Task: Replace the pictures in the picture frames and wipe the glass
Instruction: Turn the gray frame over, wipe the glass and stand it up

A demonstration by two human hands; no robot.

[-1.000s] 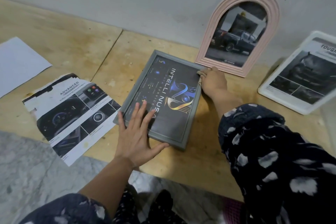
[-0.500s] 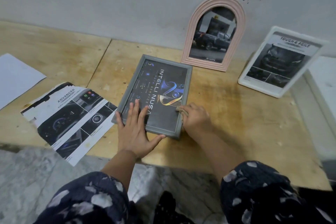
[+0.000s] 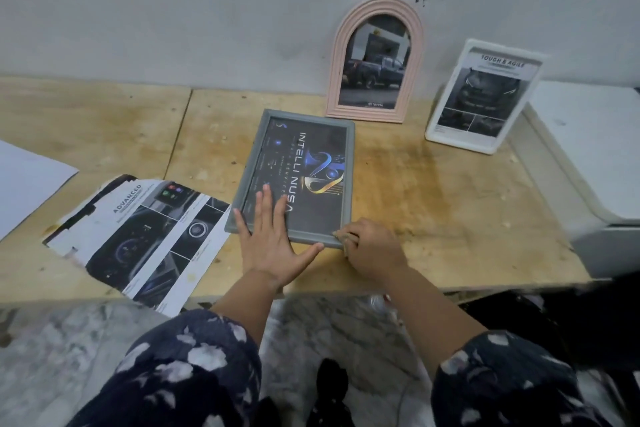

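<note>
Our flat left hand steadies the grey frame; our curled right hand, pinching something unclear, has slid to its near corner.

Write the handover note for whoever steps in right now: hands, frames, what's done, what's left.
Left hand: flat, fingers straight, pressing on the glass of the grey frame to steady it.
Right hand: curled at the frame's near right corner, pinching something small there, possibly a cloth; too unclear to say.
Grey frame lies flat on the wooden table, holding the Intelli Nusa print.
Pink arched frame and white frame lean at the wall with car pictures inside.
Loose Advanced print lies left of the grey frame.
Left: finish the grey frame's glass and stand it up.
</note>
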